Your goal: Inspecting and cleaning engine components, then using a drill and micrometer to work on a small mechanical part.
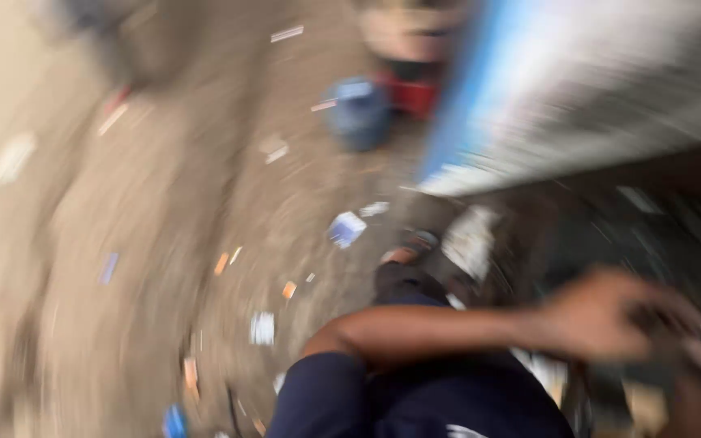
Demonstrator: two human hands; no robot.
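The whole view is smeared by motion. A bare forearm with a navy sleeve reaches from the lower middle toward the right. It ends in what looks like my left hand (610, 315), fingers curled near something dark and small that is too blurred to name. A brownish shape in the bottom right corner may be my right hand (695, 401); its fingers cannot be made out. Navy clothing (415, 401) fills the bottom centre.
Sandy ground (148, 219) lies to the left, strewn with several scraps of paper and wrappers. A blue container (359, 109) and a red object (411, 93) stand at the top middle. A pale ribbed sheet with a blue edge (594, 81) covers the upper right, dark space beneath.
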